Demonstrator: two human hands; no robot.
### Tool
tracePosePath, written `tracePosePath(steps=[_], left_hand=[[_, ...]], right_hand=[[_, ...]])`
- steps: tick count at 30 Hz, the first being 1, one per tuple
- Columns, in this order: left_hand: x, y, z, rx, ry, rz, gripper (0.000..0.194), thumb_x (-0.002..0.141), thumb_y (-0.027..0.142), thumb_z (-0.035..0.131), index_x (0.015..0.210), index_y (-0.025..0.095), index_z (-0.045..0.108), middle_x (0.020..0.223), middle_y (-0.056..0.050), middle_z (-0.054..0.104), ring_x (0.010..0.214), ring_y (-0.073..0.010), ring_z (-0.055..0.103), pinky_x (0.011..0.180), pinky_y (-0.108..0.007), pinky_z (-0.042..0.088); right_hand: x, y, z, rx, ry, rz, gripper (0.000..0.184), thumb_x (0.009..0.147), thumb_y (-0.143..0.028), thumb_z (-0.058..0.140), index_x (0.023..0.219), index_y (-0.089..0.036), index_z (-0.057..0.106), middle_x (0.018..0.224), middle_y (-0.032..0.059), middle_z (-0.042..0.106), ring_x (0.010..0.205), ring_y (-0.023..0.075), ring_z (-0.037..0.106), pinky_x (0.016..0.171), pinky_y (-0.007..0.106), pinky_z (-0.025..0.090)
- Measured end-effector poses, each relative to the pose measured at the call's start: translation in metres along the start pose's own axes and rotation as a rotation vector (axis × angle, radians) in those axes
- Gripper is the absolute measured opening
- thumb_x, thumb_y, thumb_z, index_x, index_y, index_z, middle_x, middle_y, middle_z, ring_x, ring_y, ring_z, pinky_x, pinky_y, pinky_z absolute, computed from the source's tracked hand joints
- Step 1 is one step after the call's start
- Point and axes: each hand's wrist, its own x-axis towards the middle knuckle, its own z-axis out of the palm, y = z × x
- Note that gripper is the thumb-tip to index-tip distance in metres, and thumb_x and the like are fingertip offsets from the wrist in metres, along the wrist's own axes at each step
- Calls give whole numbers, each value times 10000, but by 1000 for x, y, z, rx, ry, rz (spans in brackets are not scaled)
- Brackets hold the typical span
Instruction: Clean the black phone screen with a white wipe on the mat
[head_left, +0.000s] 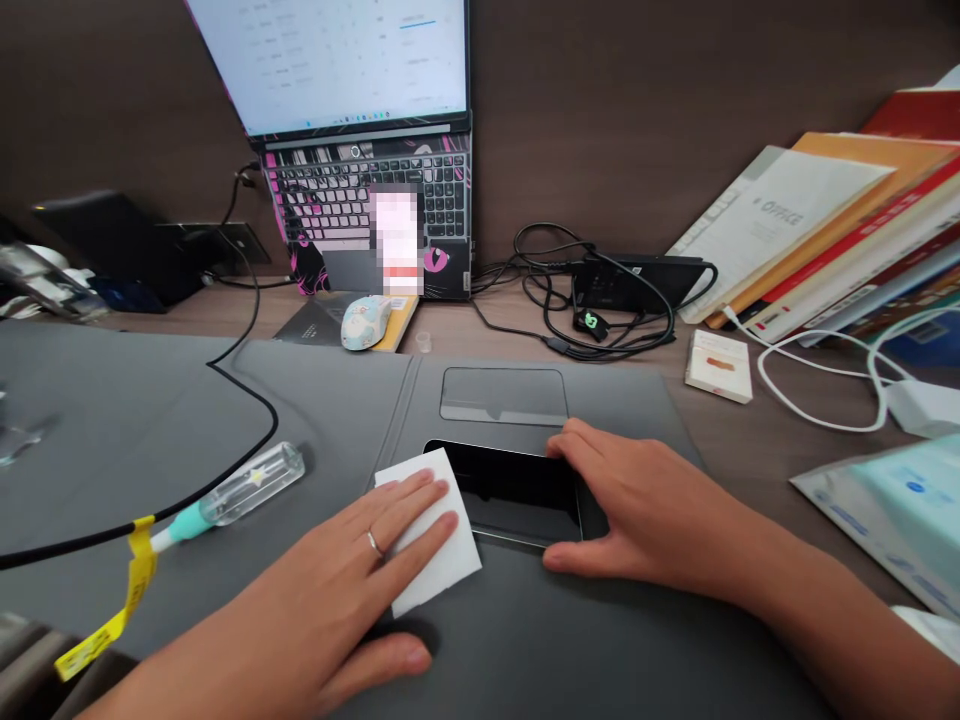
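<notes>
Lying face up on the grey desk mat (pixel 532 650), the black smartphone (pixel 517 495) is sitting between the two hands, its left end disappearing beneath a white wipe (pixel 444 562). The left hand (pixel 330 590) is pressing that wipe down with its fingers laid flat and only slightly parted, the thumb standing well apart and off the wipe. The right hand (pixel 637 510) is pinching the phone across its right end, thumb at the near edge and index finger at the far edge; its other fingers are largely hiding, so I cannot tell how they are lying.

The step in hand appears to be cleaning the screen. Finishing it calls for sliding the wipe rightward over the bare glass, with the right hand bracing the phone and giving way at its end.

Just beyond the phone, a clear, dark-edged sheet (pixel 502 385), perhaps a screen protector, is lying flat. A clear bottle (pixel 259 485) is resting to the left, near a black cable (pixel 262 410). Farther back, a computer mouse (pixel 365 323) is sitting before an open laptop (pixel 442 215).
</notes>
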Motion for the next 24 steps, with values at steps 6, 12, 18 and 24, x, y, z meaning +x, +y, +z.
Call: tracePosePath(steps=[6, 12, 18, 24], left_hand=[[26, 2, 0, -114, -54, 68, 854, 1005, 657, 498, 1670, 227, 178, 1721, -103, 209, 1592, -324, 220, 1278, -521, 330], [81, 12, 0, -194, -93, 244, 865, 1005, 735, 379, 1613, 121, 333, 1716, -132, 233, 1615, -294, 131, 1326, -485, 191], [57, -1, 5, -5, -35, 88, 844, 1037, 679, 374, 1639, 101, 251, 1716, -155, 217, 1598, -319, 217, 1274, -483, 317], [23, -8, 6, 174, 28, 36, 897, 1032, 654, 434, 1665, 100, 121, 1719, -176, 201, 1606, -320, 191, 1260, -472, 310]], right_hand=[[1, -3, 0, 20, 7, -12, 653, 760, -664, 790, 1121, -149, 615, 1048, 99, 669, 880, 330, 703, 670, 436, 518], [-1, 11, 3, 156, 79, -91, 779, 680, -807, 766, 1106, -170, 625, 1005, 69, 669, 865, 283, 687, 668, 376, 493], [-2, 16, 1, 202, 116, -93, 836, 683, -896, 669, 1105, -175, 633, 1019, 80, 667, 861, 281, 664, 678, 378, 478], [0, 17, 1, 277, 130, -65, 795, 703, -902, 646, 1056, -190, 631, 947, 51, 665, 786, 241, 629, 654, 343, 421]])
